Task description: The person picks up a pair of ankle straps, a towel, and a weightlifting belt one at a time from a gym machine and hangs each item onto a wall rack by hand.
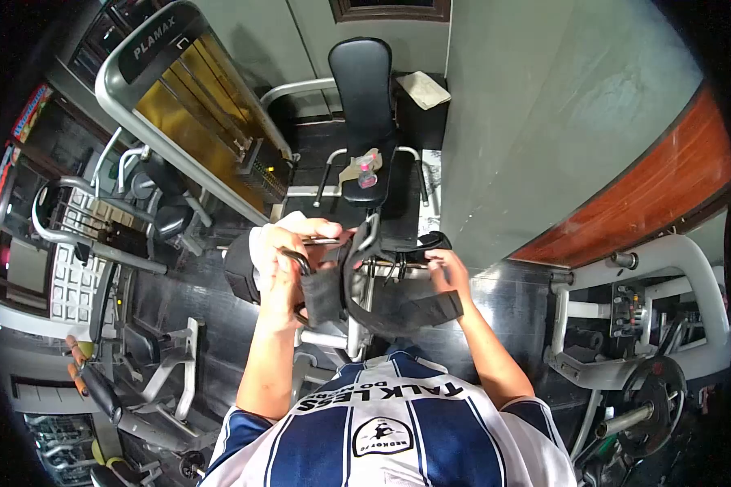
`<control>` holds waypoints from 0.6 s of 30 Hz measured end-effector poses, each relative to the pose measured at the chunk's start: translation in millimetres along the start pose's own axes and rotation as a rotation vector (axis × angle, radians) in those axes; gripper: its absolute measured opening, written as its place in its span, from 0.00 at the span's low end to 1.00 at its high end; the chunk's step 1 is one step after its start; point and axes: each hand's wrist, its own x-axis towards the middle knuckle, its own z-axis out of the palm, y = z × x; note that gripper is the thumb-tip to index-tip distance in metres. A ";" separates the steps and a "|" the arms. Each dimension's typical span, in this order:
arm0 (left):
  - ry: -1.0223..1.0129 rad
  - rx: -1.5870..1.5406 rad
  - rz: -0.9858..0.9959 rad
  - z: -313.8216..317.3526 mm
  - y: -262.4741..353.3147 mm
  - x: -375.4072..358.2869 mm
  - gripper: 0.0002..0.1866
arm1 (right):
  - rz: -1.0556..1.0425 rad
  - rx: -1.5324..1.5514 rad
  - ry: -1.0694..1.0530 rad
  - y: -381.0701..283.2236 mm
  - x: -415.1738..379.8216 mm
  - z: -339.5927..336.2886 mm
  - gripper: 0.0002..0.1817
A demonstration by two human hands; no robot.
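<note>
Black straps with metal rings [325, 296] hang between my two hands in the middle of the view. My left hand [283, 256] has its fingers wrapped round a metal ring and the strap beside it. At the other end of the strap is my right hand [449, 276], its fingers bent by the black band; its exact grip is hard to make out. A black padded roll [240, 266] lies just left of my left hand, with a white cloth between them. Beyond the hands, a small bottle [366, 174] and a cloth rest on a black seat [365, 193].
A weight machine [195, 105] stands at the upper left, with more gym equipment [97, 219] along the left side. A grey wall [536, 122] rises on the right. A white-framed machine [682, 308] with a weight plate [651, 398] is at the lower right.
</note>
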 end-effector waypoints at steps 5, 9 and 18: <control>-0.219 0.045 0.056 23.1 6.5 10.6 0.13 | 0.137 0.382 0.319 -18.0 15.1 -77.3 0.09; -0.392 0.150 0.124 47.4 2.1 23.7 0.16 | 0.193 0.585 0.303 -48.5 11.9 -155.1 0.19; -0.953 0.388 0.195 104.8 -29.0 67.8 0.10 | -0.125 0.223 -0.417 -227.8 16.3 -173.8 0.23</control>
